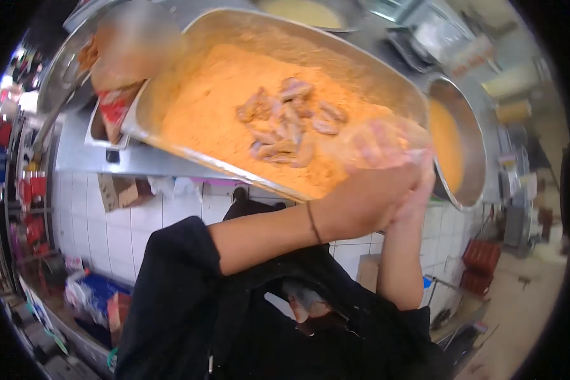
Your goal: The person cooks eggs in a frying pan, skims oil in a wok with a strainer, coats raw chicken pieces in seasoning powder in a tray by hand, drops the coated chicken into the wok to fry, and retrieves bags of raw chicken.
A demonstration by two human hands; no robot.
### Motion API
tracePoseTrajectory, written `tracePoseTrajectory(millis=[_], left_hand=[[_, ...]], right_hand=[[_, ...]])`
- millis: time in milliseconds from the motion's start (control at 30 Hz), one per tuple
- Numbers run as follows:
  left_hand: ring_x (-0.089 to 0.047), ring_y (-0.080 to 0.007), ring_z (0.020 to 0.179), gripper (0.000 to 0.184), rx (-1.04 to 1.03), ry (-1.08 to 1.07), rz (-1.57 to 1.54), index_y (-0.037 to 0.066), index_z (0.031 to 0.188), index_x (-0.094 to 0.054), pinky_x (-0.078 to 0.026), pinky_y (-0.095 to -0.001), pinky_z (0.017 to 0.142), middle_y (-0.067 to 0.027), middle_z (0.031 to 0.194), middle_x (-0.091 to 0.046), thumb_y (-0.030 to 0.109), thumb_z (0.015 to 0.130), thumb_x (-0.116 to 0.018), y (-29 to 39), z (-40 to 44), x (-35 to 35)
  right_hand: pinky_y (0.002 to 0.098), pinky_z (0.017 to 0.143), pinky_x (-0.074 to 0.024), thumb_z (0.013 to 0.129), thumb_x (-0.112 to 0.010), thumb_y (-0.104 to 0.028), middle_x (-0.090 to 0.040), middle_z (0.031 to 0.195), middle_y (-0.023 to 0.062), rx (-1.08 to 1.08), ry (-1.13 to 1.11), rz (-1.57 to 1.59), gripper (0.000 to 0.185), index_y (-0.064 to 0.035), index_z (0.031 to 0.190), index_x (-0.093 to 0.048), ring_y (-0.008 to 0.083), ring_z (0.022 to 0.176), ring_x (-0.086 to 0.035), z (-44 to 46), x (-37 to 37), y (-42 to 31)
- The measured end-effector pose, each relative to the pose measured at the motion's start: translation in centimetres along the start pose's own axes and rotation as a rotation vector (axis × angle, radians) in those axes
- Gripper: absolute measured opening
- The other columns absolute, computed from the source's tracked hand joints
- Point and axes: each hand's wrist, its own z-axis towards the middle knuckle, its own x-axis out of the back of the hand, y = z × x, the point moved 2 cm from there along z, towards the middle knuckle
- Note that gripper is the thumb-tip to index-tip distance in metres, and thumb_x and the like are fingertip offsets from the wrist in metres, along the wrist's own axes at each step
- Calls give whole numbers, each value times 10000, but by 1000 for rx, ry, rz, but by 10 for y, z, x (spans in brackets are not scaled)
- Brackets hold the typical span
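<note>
Both hands come together over the right end of a large metal tray (234,171). My left hand (367,199) reaches across from the left, its fingers closed and partly hidden. Pressed against it is my right hand (424,168), also closed. From their grip a clear plastic bag (386,136) hangs over the tray, blurred, with pinkish shapes showing through it. Orange breading flour (202,95) covers the tray's bottom. Several raw chicken pieces (288,126) lie in a loose pile on the flour, left of the hands.
A metal bowl of orange-yellow liquid (446,142) stands right of the tray. Behind is a basin with pale contents (304,11). At left are a wire strainer (63,73) and a red-printed bag (114,107). A cardboard box (123,191) sits below the counter; red crates (480,263) stand at right.
</note>
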Motion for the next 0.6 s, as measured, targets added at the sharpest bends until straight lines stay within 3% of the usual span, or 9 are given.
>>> tracePoseTrajectory(millis=[100,200,300,400,533,600], left_hand=[[-532,-319,677,185,-115,25,-48,47,873,-440,-425,-387,564,-125,716,-505,85,724,-544,-5,0,11],[-527,-328,697,213,-194,9,-44,40,893,-431,-423,-396,571,-129,729,-499,77,714,-541,-13,-4,27],[-530,-333,700,222,-278,-35,-16,29,903,-425,-429,-398,573,-136,754,-499,78,713,-531,-14,-6,36],[-544,-356,685,200,-315,-78,-89,17,883,-408,-432,-415,559,-167,727,-523,53,710,-500,-8,-4,51],[-552,-370,662,171,-339,-143,-281,14,881,-415,-437,-421,546,-185,703,-537,63,728,-470,-6,-7,47],[-555,-336,704,211,-284,-241,-158,18,950,-453,-454,-395,586,-154,777,-539,81,749,-462,-7,-12,55]], right_hand=[[708,811,-232,813,-317,-576,-233,1322,153,-14,-143,72,555,-219,1237,-307,389,1162,-295,10,-5,4],[696,837,-220,769,-390,-601,-204,1337,142,131,196,-12,611,-222,1241,-307,403,1165,-275,24,-9,10],[694,839,-215,706,-458,-632,-184,1342,151,-21,-199,88,696,-229,1251,-295,406,1177,-243,28,-17,12],[685,848,-210,656,-494,-656,-180,1346,146,-42,-354,14,759,-211,1243,-312,387,1198,-213,32,-32,14],[664,860,-222,654,-513,-634,-186,1349,130,90,-100,-144,779,-201,1269,-311,367,1206,-214,55,-58,13],[637,879,-233,662,-514,-622,-243,1336,126,178,56,-302,786,-191,1286,-309,330,1205,-253,66,-62,12]])
